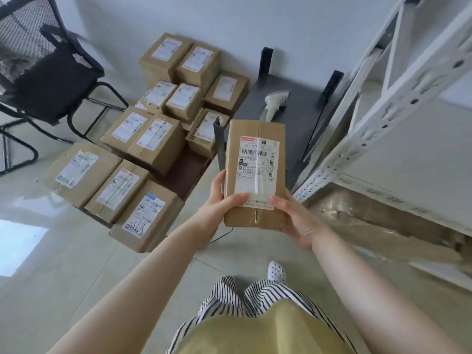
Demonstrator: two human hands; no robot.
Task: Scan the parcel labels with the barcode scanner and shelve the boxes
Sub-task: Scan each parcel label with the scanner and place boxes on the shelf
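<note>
parcel storeroom | labelled cardboard boxes (143, 139) piled on tiled floor | white metal shelving (398, 118) | mesh office chair (43, 72)

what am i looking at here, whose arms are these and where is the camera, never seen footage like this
There is no machine here. The one picture comes from a wide-angle camera worn on a person's head, looking forward and down, so the two bare arms are the wearer's own.

The left hand and the right hand together hold one narrow cardboard box, label side up, with thumbs on its top face and fingers curled round its lower end.

Beyond it a pale barcode scanner lies on a dark low table. To the left, many more labelled boxes sit stacked on the floor. A white metal shelf rack stands on the right and a black mesh chair at top left. The job is scanning labels and shelving boxes.
</note>
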